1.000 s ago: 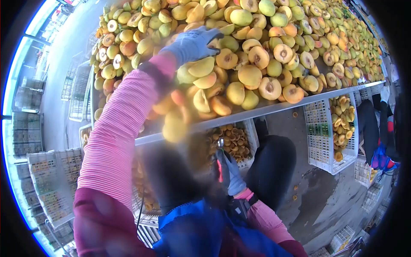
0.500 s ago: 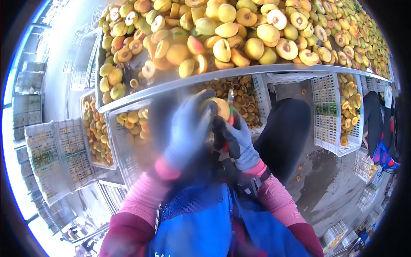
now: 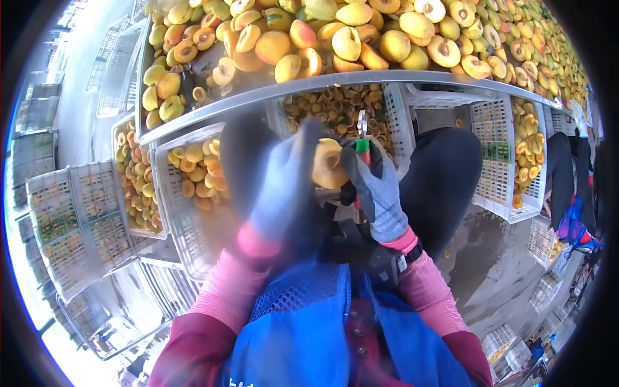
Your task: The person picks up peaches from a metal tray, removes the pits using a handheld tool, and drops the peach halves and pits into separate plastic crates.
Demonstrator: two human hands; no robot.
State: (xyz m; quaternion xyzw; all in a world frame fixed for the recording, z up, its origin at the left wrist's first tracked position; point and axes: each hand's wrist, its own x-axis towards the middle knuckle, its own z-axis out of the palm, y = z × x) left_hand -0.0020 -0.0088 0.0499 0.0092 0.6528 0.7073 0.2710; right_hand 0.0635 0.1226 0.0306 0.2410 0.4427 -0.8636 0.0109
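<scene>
My left hand point(image 3: 284, 177), in a blue-grey glove, is closed on a halved yellow peach point(image 3: 329, 164) held in front of my lap; its fingers are blurred. The peach's cut face and hollow centre turn toward my right hand point(image 3: 380, 184), also gloved. My right hand grips a tool with a red and green handle point(image 3: 363, 147) and a metal tip that points up and away from me. Beyond both hands, a crate of brown peach pieces point(image 3: 342, 106) stands under the metal edge of the table point(image 3: 309, 89), which is heaped with halved peaches point(image 3: 394, 46).
White crates of peach halves stand at left point(image 3: 177, 138) and right point(image 3: 493, 158). Stacked crates point(image 3: 80, 222) are at far left. At the right edge, a co-worker's gloved hand point(image 3: 578, 117) is near the table and their dark-clad legs point(image 3: 561, 169) show below.
My left hand has come back from the peach pile on the table to my lap, with a peach half. My right hand has risen with the tool. The view has shifted.
</scene>
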